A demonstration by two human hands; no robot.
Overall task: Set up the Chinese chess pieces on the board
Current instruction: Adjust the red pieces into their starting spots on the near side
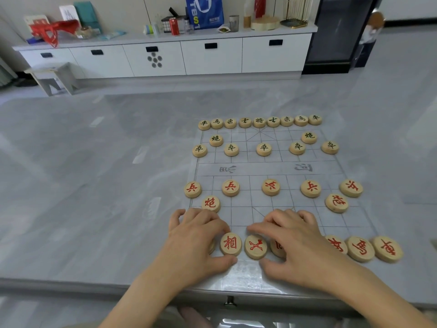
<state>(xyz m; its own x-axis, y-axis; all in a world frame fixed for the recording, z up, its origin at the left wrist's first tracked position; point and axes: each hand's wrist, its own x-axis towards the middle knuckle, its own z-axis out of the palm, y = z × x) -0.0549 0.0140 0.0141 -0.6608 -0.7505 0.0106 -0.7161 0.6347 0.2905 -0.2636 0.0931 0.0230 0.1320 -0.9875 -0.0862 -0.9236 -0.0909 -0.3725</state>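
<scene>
A thin see-through chess board [269,168] lies on the grey table. Black-lettered wooden pieces [259,121] fill the far rows. Red soldiers [271,187] and two red cannons [211,203] stand on the near half. Along the near row, my left hand [197,237] rests flat over the leftmost pieces, thumb and fingers around a red elephant piece [231,243]. My right hand [294,242] covers the middle pieces beside a red advisor piece [255,246]. Three red pieces [360,248] lie uncovered at the right end.
The table's near edge [142,284] runs just below my wrists. A white sideboard [165,55] with a red can, a blue bag and clutter stands across the floor. A small stool [53,76] sits at the left, a dark cabinet [340,31] at the right.
</scene>
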